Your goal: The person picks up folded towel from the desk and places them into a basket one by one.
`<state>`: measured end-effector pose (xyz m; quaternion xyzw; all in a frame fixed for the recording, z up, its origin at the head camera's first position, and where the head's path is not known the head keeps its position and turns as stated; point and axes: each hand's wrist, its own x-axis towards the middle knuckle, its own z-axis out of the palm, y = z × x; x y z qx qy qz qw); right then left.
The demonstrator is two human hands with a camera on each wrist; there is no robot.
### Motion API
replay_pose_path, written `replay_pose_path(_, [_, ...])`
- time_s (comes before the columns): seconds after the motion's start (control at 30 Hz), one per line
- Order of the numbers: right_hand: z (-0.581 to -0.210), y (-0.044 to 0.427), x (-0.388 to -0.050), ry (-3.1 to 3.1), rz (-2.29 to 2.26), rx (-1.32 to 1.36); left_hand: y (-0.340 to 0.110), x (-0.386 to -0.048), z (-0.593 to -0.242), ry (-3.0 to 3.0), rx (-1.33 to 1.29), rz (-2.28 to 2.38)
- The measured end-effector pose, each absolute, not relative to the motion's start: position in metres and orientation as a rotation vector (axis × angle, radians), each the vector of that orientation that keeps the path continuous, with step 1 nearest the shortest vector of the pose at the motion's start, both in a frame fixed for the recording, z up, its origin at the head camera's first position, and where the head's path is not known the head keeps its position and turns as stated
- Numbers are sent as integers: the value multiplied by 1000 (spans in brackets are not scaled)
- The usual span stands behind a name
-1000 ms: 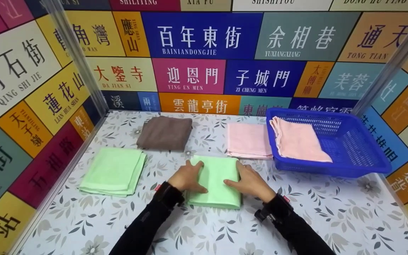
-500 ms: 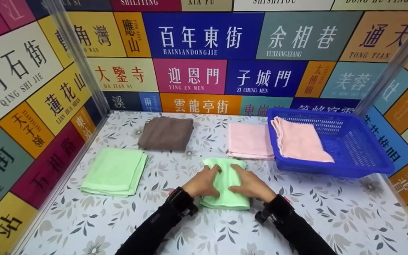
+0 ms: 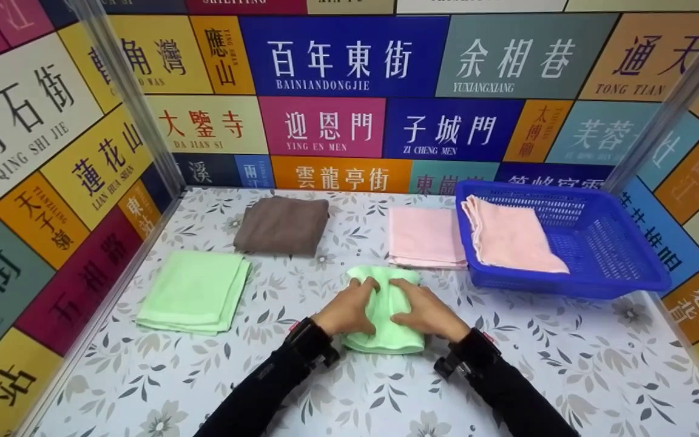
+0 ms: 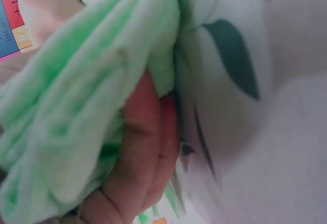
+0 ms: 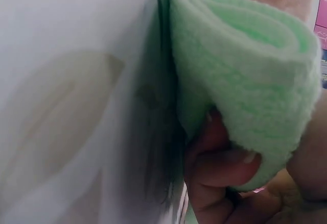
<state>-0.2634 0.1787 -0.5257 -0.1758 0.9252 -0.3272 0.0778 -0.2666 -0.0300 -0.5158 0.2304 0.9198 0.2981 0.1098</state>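
Observation:
A folded green towel (image 3: 384,312) lies between my two hands in the head view, its top bunched into soft ridges. My left hand (image 3: 348,309) grips its left side, thumb on top. In the left wrist view, fingers (image 4: 140,147) curl under the cloth's edge. From the other side my right hand (image 3: 427,309) grips it too. The right wrist view has fingertips (image 5: 230,168) tucked beneath the rolled layers of the towel, close to the tabletop. Parts of both hands are hidden by the cloth in the wrist views.
Another folded green towel (image 3: 195,291) lies at the left, with a folded brown towel (image 3: 283,226) behind. A pink towel (image 3: 425,235) lies against the blue basket (image 3: 568,285) at the back right. Inside the basket is another pink towel (image 3: 516,237). Printed walls enclose the floral-patterned table (image 3: 301,388).
My left hand has shifted right, drawing the green towel slightly rightward. The hands have come closer together, and the towel, flat before, is now squeezed into ridges.

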Motion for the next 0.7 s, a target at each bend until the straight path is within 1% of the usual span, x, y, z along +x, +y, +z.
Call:
replay_pose_path(0.13, [-519, 178, -262, 2792, -972, -543, -31, -265, -509, 2711, 680, 904])
replay_pose_path(0.37, [-494, 183, -262, 2816, -1007, -574, -29, -264, -491, 2745, 667, 975])
replay_pose_path(0.7, [-471, 207, -267, 2879, -1094, -706, -11, -267, -471, 2782, 691, 1041])
